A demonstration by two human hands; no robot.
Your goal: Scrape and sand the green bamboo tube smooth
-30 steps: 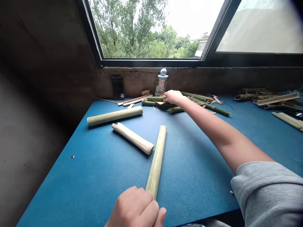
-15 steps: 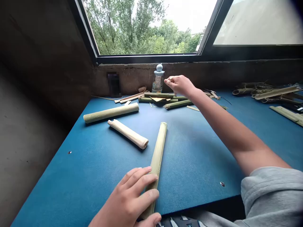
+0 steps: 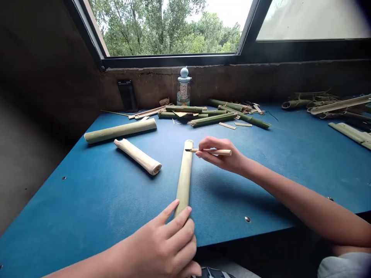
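Observation:
A pale green length of bamboo point(image 3: 184, 177) lies on the blue table, pointing away from me. My left hand point(image 3: 168, 243) is closed over its near end, fingers wrapped across it. In my right hand point(image 3: 223, 147) is a small carving knife point(image 3: 225, 152) with a light wooden handle and a dark metal tip, pinched between thumb and fingers. Its tip is at the far end of the bamboo, over the upper surface; whether it touches I cannot tell. To the left lie a peeled, whitish bamboo piece point(image 3: 137, 156) and a longer pale green bamboo tube point(image 3: 121, 130).
Behind lie green bamboo sticks point(image 3: 214, 119) and thin slivers. A jar with a blue lid point(image 3: 184, 90) and a dark phone point(image 3: 127, 95) stand by the wall. More split bamboo point(image 3: 339, 106) is piled at the right. The blue table's point(image 3: 95, 208) front edge runs close to me.
My right hand has come down from near the jar to the bamboo's far end, and the carving knife now shows in it. My left hand stays on the near end. The view has shifted.

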